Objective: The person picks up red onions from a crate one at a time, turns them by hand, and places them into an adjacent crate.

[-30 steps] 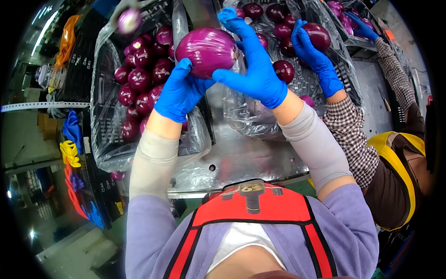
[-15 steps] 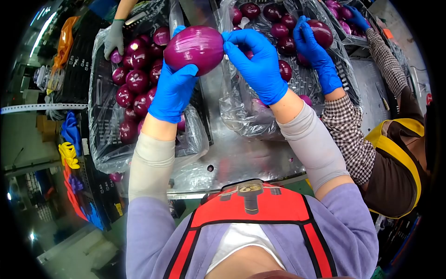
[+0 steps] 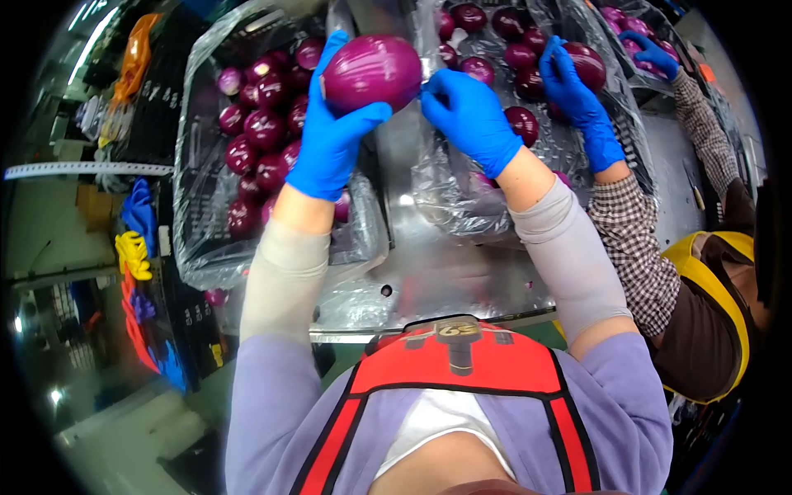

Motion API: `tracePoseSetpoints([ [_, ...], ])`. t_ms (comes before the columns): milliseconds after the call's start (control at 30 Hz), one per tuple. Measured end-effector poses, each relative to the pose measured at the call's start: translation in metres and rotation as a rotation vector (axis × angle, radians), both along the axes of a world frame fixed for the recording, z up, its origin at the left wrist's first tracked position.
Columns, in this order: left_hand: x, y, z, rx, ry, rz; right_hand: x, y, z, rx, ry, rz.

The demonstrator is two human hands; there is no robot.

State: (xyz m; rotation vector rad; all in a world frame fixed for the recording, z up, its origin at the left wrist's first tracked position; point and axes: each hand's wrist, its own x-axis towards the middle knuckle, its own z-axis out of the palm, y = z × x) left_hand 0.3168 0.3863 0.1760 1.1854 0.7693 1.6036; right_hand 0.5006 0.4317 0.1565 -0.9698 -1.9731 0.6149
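Note:
A large, shiny red onion (image 3: 371, 73) rests in my left hand (image 3: 332, 136), whose blue-gloved fingers and thumb curl around its left side and underside. At the onion's right end is my right hand (image 3: 477, 120), also in a blue glove, its fingers closed in a pinch. A small pale, shiny bit shows between those fingertips and the onion; I cannot make out what it is. Below my left hand lies a black crate (image 3: 188, 206) lined with clear plastic, holding several peeled red onions (image 3: 266, 129).
A second lined crate (image 3: 462, 206) with red onions stands under my right hand. To the right, a co-worker's blue-gloved hand (image 3: 577, 103) holds a red onion (image 3: 587, 68). Further right, another blue-gloved hand (image 3: 652, 54) reaches into a crate. Coloured gloves (image 3: 132, 254) hang at left.
The view has shifted, so the crates appear further right. The grey-gloved hand at the left crate has gone from view. My right hand's fingers have curled in more at the onion's end.

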Motion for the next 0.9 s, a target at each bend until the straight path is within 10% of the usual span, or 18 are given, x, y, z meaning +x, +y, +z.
tracePoseSetpoints([
  [533,-0.107,0.022,-0.028,-0.255,-0.184,0.785,0.005,0.034,-0.029,-0.040,-0.012,-0.145],
  [900,-0.112,0.010,-0.035,-0.350,0.556,1.401,0.008,0.041,-0.039,-0.173,0.084,-0.144],
])
